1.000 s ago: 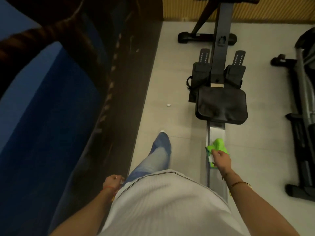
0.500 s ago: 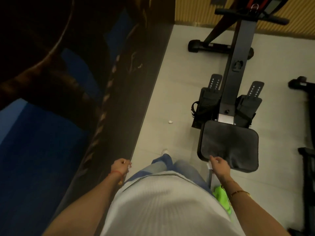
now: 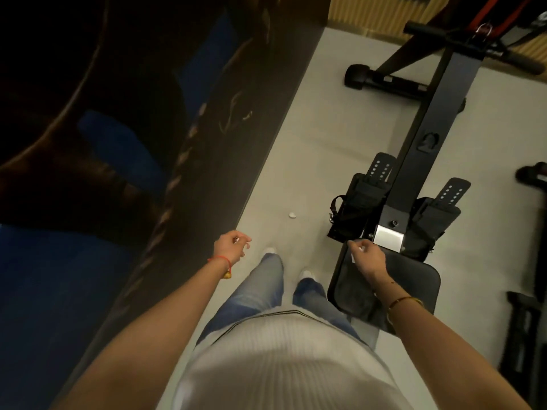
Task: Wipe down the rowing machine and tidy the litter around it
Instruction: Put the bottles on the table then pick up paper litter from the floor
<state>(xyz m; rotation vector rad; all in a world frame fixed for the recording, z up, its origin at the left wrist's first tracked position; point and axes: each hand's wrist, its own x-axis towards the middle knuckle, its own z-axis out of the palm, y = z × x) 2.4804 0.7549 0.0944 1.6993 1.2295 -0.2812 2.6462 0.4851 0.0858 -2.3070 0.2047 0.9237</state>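
Floor [image 3: 307, 137]: pale grey, smooth, running as a lane between a dark wall panel on the left and gym equipment on the right.

Wall panel [image 3: 231, 119]: dark brown with a faint printed pattern; blue areas lie further left, too dim to make out.

Back wall [image 3: 370, 16]: yellow ribbed cladding meeting the floor at the far end.

Rowing machine [image 3: 438, 113]: black, lying lengthwise on the floor at right. Black padded seat [image 3: 414, 285] sits near the footrests, with a short silver stretch of rail [image 3: 388, 235] showing between them. Two strapped footrests [image 3: 358, 202] flank the central beam; a front stabiliser bar with rubber end caps rests on the floor beyond.

Litter scrap [image 3: 292, 215]: small, white, on bare floor between the wall panel and the left footrest, apart from both.

Left hand [image 3: 231, 245]: held out over the floor, fingers loosely curled, holding nothing.

Right hand [image 3: 365, 255]: over the front edge of the seat, fingers curled around a small white item, too small to identify.

Other equipment [image 3: 532, 291]: black frames at the right edge, partly cut off.
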